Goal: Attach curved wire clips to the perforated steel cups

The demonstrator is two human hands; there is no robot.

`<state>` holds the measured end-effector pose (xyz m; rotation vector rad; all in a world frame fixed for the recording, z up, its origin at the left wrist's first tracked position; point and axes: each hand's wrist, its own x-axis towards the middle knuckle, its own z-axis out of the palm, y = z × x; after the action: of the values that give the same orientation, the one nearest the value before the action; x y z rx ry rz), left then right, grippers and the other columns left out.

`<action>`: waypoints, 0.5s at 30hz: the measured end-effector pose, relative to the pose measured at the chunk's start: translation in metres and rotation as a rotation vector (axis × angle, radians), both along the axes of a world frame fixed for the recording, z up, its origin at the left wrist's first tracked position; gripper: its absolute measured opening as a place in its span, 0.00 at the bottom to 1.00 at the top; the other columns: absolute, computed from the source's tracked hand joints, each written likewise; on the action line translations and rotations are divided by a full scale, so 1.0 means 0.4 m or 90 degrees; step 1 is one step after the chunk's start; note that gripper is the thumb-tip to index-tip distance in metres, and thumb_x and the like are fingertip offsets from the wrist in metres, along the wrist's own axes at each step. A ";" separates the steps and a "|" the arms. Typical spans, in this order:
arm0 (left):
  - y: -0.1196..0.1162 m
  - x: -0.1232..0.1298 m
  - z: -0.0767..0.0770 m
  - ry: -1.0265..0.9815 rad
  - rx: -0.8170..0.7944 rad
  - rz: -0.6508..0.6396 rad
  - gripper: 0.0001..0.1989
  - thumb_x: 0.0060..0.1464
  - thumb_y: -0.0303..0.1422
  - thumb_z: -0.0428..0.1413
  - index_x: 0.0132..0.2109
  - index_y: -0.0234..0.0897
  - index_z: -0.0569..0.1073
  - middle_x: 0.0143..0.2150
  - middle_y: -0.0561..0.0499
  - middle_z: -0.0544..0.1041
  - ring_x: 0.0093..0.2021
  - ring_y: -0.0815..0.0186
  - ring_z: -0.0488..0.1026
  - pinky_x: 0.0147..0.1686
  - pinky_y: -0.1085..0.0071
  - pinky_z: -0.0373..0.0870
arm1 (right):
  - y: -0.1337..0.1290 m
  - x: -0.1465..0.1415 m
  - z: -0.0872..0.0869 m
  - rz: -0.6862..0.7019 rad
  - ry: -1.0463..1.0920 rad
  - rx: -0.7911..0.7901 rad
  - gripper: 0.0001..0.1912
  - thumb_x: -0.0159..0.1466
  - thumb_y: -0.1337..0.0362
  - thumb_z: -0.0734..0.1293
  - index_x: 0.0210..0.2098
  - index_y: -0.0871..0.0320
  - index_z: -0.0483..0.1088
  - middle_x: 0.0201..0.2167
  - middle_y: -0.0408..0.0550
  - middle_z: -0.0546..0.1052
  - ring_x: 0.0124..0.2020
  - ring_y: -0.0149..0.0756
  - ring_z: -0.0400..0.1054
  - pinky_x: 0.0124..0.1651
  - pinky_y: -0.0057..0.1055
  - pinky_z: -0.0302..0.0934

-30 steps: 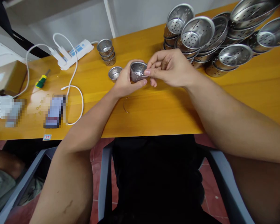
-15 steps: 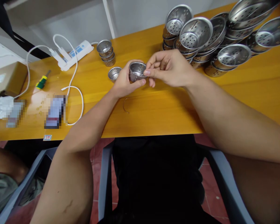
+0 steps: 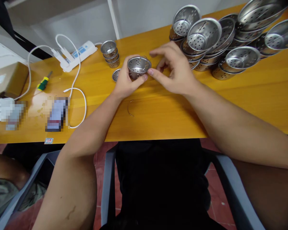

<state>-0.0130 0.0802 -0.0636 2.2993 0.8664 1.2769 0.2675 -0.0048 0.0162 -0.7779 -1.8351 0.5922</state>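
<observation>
My left hand (image 3: 127,80) is wrapped round a small perforated metal cup (image 3: 138,67), its opening tilted toward me. A thin curved wire (image 3: 144,59) shows at the right part of the cup's rim. Just right of the cup, my right hand (image 3: 174,68) has its thumb and forefinger apart, the thumb tip close to the rim, with nothing seen between them. Another small cup (image 3: 116,75) is partly hidden behind my left hand. Below the hands, a loose curved wire (image 3: 129,108) lies on the wooden table (image 3: 158,121).
Small cups stand stacked (image 3: 111,54) behind my left hand. Larger perforated cups (image 3: 204,35) stand in stacks at the back right. Leftward are a power strip (image 3: 80,56) with white cables, a screwdriver (image 3: 43,83), a phone (image 3: 57,114) and a cardboard box (image 3: 11,80). Another person's leg shows lower left.
My right thumb and forefinger have parted and moved off the rim. The held cup has shifted slightly left and turned, showing more of its inside and the wire at its rim.
</observation>
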 end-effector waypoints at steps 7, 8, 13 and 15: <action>0.017 -0.005 -0.018 -0.010 0.025 -0.026 0.55 0.69 0.83 0.63 0.82 0.50 0.67 0.74 0.38 0.84 0.71 0.42 0.89 0.78 0.40 0.86 | -0.018 0.004 0.014 0.015 -0.062 -0.020 0.37 0.73 0.17 0.81 0.63 0.35 0.91 0.68 0.56 0.87 0.60 0.68 0.85 0.63 0.65 0.89; 0.016 -0.004 -0.018 -0.010 0.029 -0.028 0.55 0.69 0.83 0.63 0.83 0.50 0.66 0.74 0.38 0.84 0.71 0.42 0.89 0.78 0.41 0.86 | -0.016 0.005 0.013 0.017 -0.067 -0.018 0.36 0.73 0.17 0.81 0.62 0.34 0.91 0.68 0.55 0.87 0.61 0.69 0.85 0.65 0.66 0.89; 0.005 0.013 -0.020 0.006 0.026 -0.015 0.55 0.72 0.82 0.59 0.85 0.51 0.62 0.75 0.38 0.81 0.74 0.42 0.88 0.81 0.40 0.84 | -0.007 0.002 0.001 0.033 -0.097 0.007 0.35 0.73 0.17 0.82 0.59 0.36 0.92 0.68 0.57 0.87 0.71 0.74 0.81 0.78 0.71 0.82; -0.001 0.019 -0.019 0.022 0.011 -0.011 0.54 0.73 0.79 0.62 0.86 0.50 0.61 0.75 0.38 0.82 0.75 0.41 0.88 0.82 0.40 0.84 | -0.005 0.000 -0.007 0.038 -0.106 0.007 0.35 0.74 0.18 0.82 0.59 0.37 0.92 0.68 0.57 0.87 0.73 0.75 0.81 0.80 0.72 0.80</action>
<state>-0.0053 0.0798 -0.0712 2.3433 0.8490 1.2457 0.2676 -0.0068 0.0132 -0.7860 -2.0191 0.5687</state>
